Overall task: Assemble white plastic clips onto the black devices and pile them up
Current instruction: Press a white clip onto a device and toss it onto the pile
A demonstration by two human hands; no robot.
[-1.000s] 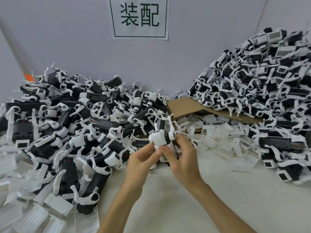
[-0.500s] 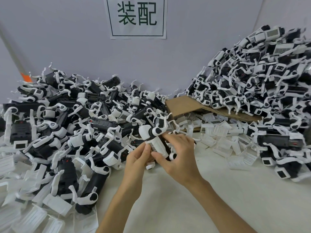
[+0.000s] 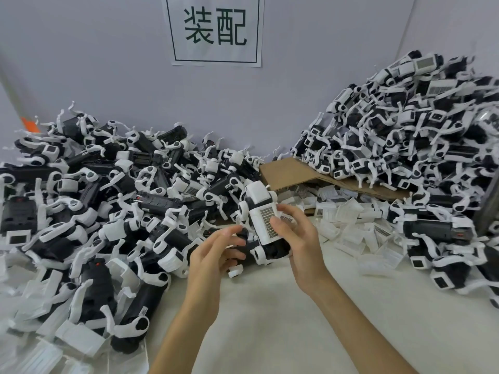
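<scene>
My right hand [image 3: 299, 241] grips a black device with a white clip on it [image 3: 260, 209], held upright above the table with its barcode label facing me. My left hand [image 3: 213, 252] hovers just left of the device with relaxed fingers and holds nothing. A low heap of black devices with white clips [image 3: 108, 198] fills the left side. A taller pile of them [image 3: 405, 136] rises at the right against the wall. Loose white plastic clips [image 3: 351, 220] lie scattered between the two.
A flattened cardboard sheet [image 3: 291, 171] slopes under the right pile. More white clips [image 3: 40, 341] lie at the near left. A paper sign [image 3: 216, 31] hangs on the grey wall. Bare white table [image 3: 297, 319] stretches out in front of me.
My left hand has let go of the device and drawn back. My right hand has turned the device more upright, label toward me, and shifted it slightly right.
</scene>
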